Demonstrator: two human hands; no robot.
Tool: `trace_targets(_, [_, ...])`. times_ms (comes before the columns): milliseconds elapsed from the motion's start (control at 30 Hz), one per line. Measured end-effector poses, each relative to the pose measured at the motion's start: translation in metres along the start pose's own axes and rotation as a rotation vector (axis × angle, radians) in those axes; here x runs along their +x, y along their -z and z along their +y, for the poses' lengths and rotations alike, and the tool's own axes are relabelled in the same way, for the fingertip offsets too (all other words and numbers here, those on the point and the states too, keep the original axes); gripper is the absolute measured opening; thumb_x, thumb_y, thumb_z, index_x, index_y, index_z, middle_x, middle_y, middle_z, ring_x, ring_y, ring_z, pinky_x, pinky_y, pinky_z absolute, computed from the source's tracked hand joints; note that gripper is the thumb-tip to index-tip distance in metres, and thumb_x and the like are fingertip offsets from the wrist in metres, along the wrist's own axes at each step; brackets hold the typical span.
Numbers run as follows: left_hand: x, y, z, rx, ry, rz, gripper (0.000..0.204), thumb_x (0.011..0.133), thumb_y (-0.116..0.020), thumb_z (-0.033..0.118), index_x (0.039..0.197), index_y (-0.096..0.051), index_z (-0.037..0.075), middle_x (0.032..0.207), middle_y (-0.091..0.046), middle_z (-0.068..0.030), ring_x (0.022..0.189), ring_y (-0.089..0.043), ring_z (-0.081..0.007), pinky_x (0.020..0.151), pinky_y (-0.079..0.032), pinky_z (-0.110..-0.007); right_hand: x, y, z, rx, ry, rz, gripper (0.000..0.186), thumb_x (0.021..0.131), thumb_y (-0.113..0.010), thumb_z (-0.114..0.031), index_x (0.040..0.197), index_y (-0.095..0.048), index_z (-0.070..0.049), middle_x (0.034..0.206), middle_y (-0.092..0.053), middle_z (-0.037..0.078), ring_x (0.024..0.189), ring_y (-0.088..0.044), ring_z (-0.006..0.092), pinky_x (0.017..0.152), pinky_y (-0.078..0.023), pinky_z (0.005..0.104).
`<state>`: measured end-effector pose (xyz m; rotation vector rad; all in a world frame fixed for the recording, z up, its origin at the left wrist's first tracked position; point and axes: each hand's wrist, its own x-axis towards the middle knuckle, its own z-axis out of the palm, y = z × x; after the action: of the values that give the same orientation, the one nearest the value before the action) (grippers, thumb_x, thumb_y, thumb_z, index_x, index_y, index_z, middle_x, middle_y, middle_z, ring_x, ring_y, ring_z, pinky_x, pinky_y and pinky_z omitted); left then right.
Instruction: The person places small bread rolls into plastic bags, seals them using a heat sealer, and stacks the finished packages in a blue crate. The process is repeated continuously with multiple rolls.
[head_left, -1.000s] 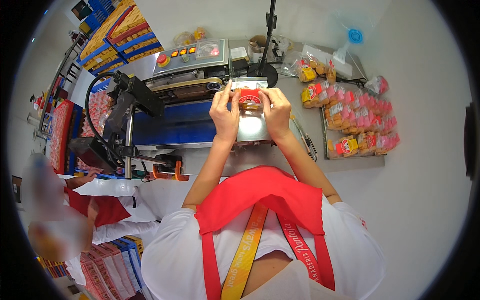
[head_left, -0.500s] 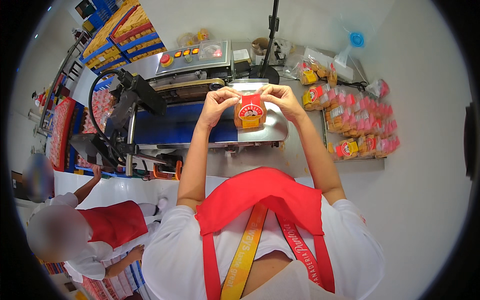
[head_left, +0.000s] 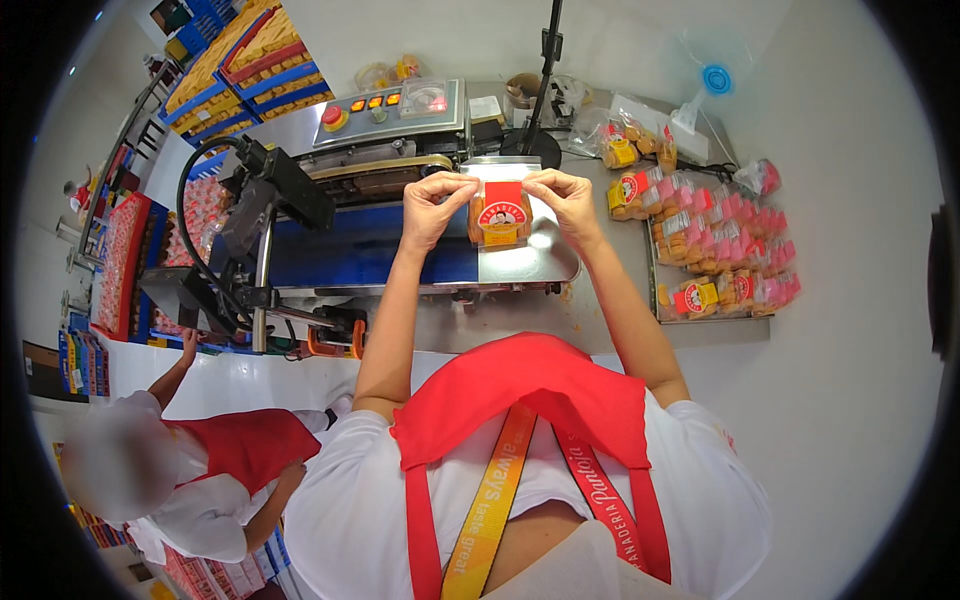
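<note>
We've got the left hand (head_left: 432, 205) and right hand (head_left: 565, 200) pinching the cookie bag (head_left: 499, 222) top corners, so keep it taut and level above the sealer's steel plate (head_left: 545, 262).

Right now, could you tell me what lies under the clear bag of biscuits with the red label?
Below the clear red-labelled biscuit bag, held by both hands, lies the shiny steel tray beside the blue conveyor belt; the part directly beneath is covered.

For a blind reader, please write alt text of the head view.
Both hands, left hand and right hand, hold a clear red-labelled snack bag by its top corners over a sealing machine. More filled bags lie to the right.
</note>
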<state>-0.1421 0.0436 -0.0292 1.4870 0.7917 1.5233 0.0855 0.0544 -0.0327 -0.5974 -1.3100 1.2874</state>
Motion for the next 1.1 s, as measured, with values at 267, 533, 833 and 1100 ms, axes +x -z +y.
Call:
trace_targets(267, [-0.014,-0.013,0.03,0.254,-0.212,0.007,0.003,0.076,-0.072,-0.001,0.08,-0.072,-0.001,0.083,-0.07,-0.0077,0.077,-0.064,-0.011,0.071,-0.051,-0.023,-0.024,-0.011,-0.023,-0.205,0.155,0.073,0.004,0.082,-0.069,-0.001,0.08,-0.067,0.002,0.085,-0.067,0.007,0.08,-0.059,0.0091,0.075,-0.047,0.0239])
trace_targets(533, [0.024,-0.017,-0.003,0.205,0.299,0.093,0.02,0.079,-0.071,0.0,0.09,-0.055,0.001,0.078,-0.069,-0.0092,0.077,-0.069,-0.0128,0.066,-0.053,-0.022,0.013,0.008,0.016,-0.2,-0.162,0.264,0.026,0.077,-0.075,-0.005,0.095,-0.056,0.0,0.072,-0.067,0.006,0.067,-0.062,0.0086,0.061,-0.047,0.0221])
trace_targets(833, [0.057,-0.037,-0.038,1.2,0.201,0.047,0.008,0.068,-0.07,0.009,0.075,-0.068,0.01,0.07,-0.068,-0.0094,0.072,-0.068,-0.0282,0.068,-0.053,-0.041,0.061,0.019,0.035,-1.044,-0.131,0.188,0.015,0.066,-0.077,-0.009,0.072,-0.065,-0.002,0.069,-0.067,0.012,0.064,-0.066,0.0234,0.062,-0.051,0.0358])
trace_targets(1100, [0.064,-0.035,-0.05,1.319,0.24,-0.032,0.011,0.07,-0.068,0.011,0.079,-0.075,0.011,0.074,-0.067,-0.0173,0.074,-0.067,-0.034,0.073,-0.055,-0.043,0.074,0.002,0.023,-1.809,0.322,-0.523,0.013,0.075,-0.063,-0.013,0.072,-0.069,-0.002,0.084,-0.067,0.015,0.084,-0.066,0.0303,0.066,-0.056,0.0371])
